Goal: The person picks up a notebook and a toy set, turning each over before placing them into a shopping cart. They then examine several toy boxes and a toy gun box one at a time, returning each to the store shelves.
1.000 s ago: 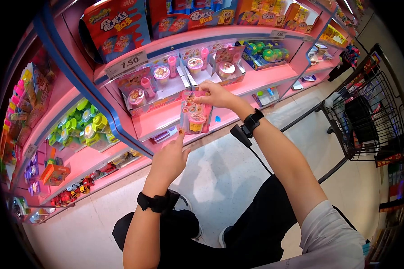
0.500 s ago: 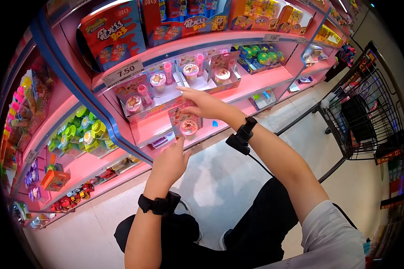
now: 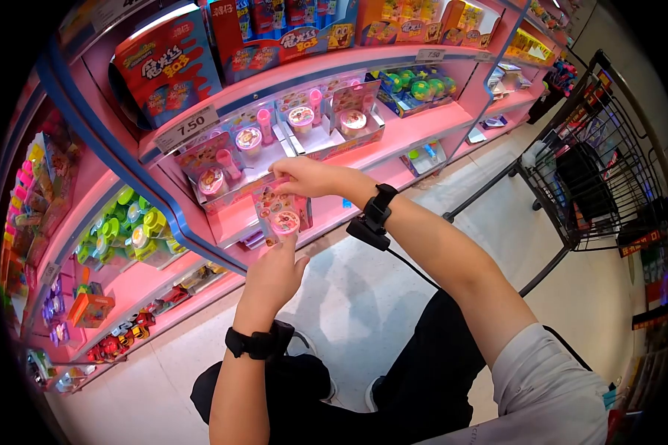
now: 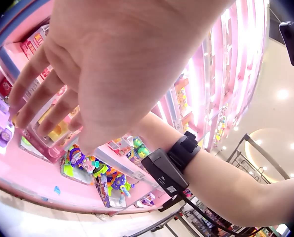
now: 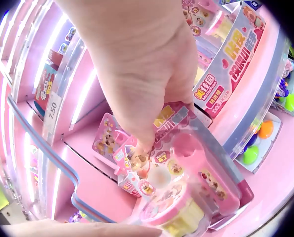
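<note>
My right hand point(image 3: 308, 178) grips the upper part of a pink blister pack point(image 5: 162, 160), thumb on its printed front. The pack holds a clear cup with a pink lid point(image 3: 285, 222) and yellow contents, and beside it a pink plastic piece point(image 5: 206, 173). It is held out in front of the shelves, its face tilted upward. My left hand point(image 3: 273, 278) is just below the pack, index finger reaching to the cup's lower edge. In the left wrist view, the left fingers point(image 4: 36, 98) are spread and extended, partly covering the pack.
Behind the pack, display boxes point(image 3: 263, 172) of similar cups stand on a pink shelf point(image 3: 416, 141). A price tag point(image 3: 188, 130) reads 7.50. Green toys point(image 3: 137, 230) fill a shelf at left. A black wire cart point(image 3: 608, 170) stands at right on the pale floor point(image 3: 349, 289).
The right hand has brought the blister pack left and closer to me, tilting it so the cup's lid faces up more. The left index finger has stayed near the pack's lower end.
</note>
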